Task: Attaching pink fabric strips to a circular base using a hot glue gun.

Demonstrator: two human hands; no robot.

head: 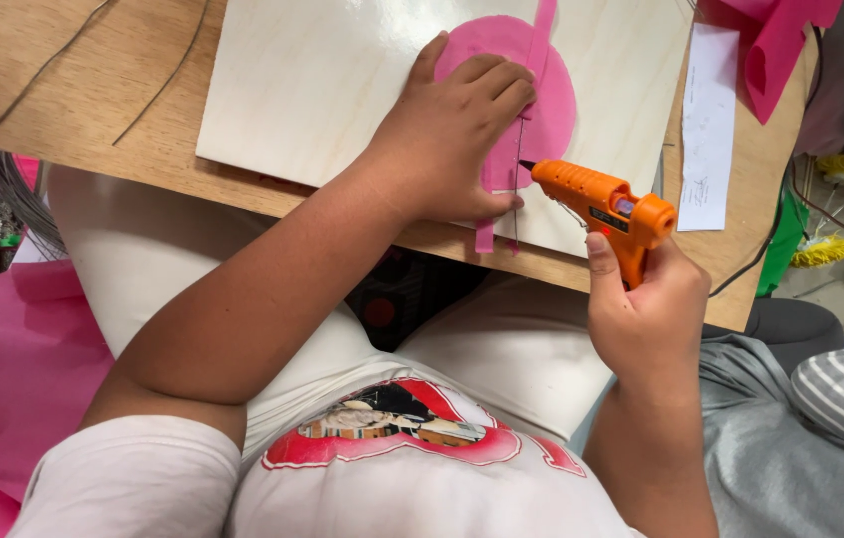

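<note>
Left hand [452, 139]: mine, palm down, fingers together and flat, pressing the pink disc [542, 95] onto the board [322, 80]. The thumb lies along the lower edge of the disc, beside the wire [519, 184].

Right hand [646, 314]: mine, closed round the grip of the glue gun [601, 204], forefinger up by the trigger. The gun is orange with a small dark label on its side; its nozzle points left and sits just beside the wire, near my left thumb.

Pink disc: thin paper, round, lying flat on the right half of the board, partly under my left hand. A narrow pink strip [542, 40] crosses it top to bottom, and its lower end hangs past the board's near edge.

Wire: thin, dark, straight, lying along the strip from the disc's middle down to the board's edge.

Board: pale wood, rectangular, resting on the table [73, 110].

Table: brown wood. Two long thin wires [43, 70] lie on its left part, well apart from the board.

Paper slip [708, 125]: white, tall and narrow, faint print, just right of the board.

Pink paper [776, 40]: folded sheets at the top right corner; more pink tissue [13, 379] lower left, off the table.

Yellow flowers [841, 249]: far right, beyond the table edge, with green beside them.
</note>
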